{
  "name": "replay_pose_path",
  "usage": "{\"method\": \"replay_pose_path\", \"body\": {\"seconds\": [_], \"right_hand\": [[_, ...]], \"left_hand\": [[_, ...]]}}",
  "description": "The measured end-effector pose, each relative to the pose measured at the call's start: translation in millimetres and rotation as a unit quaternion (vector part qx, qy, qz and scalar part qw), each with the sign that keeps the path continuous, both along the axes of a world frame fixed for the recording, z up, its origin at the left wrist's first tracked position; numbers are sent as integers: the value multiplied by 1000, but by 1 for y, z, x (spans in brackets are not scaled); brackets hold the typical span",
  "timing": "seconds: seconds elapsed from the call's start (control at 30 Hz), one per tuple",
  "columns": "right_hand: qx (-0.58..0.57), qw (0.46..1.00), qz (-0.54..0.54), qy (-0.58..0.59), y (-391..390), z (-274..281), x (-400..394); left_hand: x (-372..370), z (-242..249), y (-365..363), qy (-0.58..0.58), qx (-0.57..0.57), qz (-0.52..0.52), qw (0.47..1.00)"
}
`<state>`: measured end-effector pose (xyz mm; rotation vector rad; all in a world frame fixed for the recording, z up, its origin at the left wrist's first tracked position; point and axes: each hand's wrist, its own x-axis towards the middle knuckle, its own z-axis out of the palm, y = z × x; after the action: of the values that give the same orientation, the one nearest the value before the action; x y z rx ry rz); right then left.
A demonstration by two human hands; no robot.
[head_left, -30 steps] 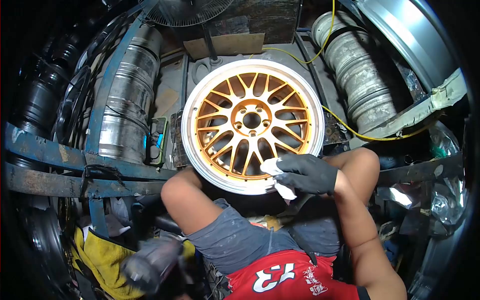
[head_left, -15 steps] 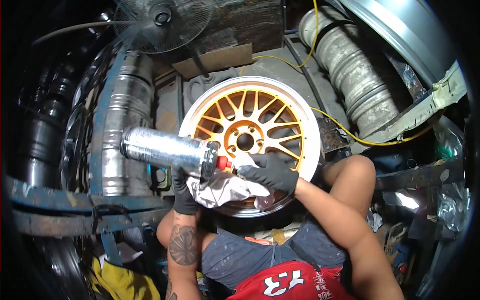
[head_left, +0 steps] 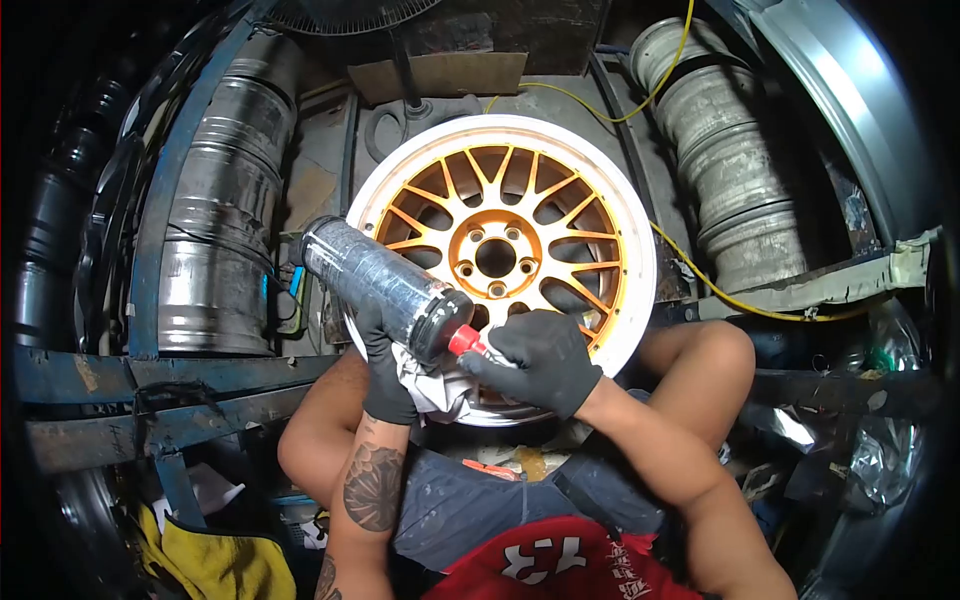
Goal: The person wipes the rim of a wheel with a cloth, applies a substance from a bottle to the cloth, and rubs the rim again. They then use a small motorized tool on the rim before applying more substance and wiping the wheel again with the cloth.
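A large clear bottle with a black collar (head_left: pixel 375 285) lies tilted over the wheel, its red nozzle (head_left: pixel 464 340) pointing down to the right. My left hand (head_left: pixel 388 375), in a black glove, is closed round the underside of the bottle, with a crumpled white cloth (head_left: pixel 438 390) bunched against it. My gloved right hand (head_left: pixel 545 362) is closed at the nozzle, pinching a bit of white cloth against its tip. Beneath both hands rests a wheel rim (head_left: pixel 642 250) with gold spokes and a pale outer lip, in front of my knees.
Stacked bare metal rims stand at left (head_left: pixel 215 225) and right (head_left: pixel 745 180). A yellow hose (head_left: pixel 735 298) runs along the right side. Blue metal rails (head_left: pixel 80 380) cross at left, above a yellow cloth (head_left: pixel 225 565). A fan (head_left: pixel 350 12) stands at the back.
The bottle has tipped, its nozzle end now lower and further right. Both hands are still at it, and more of the cloth has gathered toward my left hand. The view has shifted.
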<state>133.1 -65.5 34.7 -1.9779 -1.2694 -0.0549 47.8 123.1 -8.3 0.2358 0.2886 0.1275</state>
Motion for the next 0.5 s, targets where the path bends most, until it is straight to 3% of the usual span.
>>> {"method": "replay_pose_path", "body": {"seconds": [0.07,0.17,0.27,0.33,0.4,0.47,0.5], "right_hand": [[29,999,11,-21,4,-9,-3],[81,995,37,42,6,-1,-7],[86,994,47,52,8,-10,-12],[41,970,23,240,6,-13,-15],[-25,901,-14,432,2,-24,-18],[-57,925,-20,376,-8,-16,-10],[-79,908,-46,408,-12,-24,-8]], "left_hand": [[-2,-8,5,-18,28,27,999],[-1,-22,14,-51,102,58,992],[-5,-17,15,-27,77,65,995],[-4,-4,19,-22,118,57,991],[-8,10,18,22,140,83,986],[-30,-3,55,51,300,-8,952],[-40,-12,72,88,384,-31,919]]}}
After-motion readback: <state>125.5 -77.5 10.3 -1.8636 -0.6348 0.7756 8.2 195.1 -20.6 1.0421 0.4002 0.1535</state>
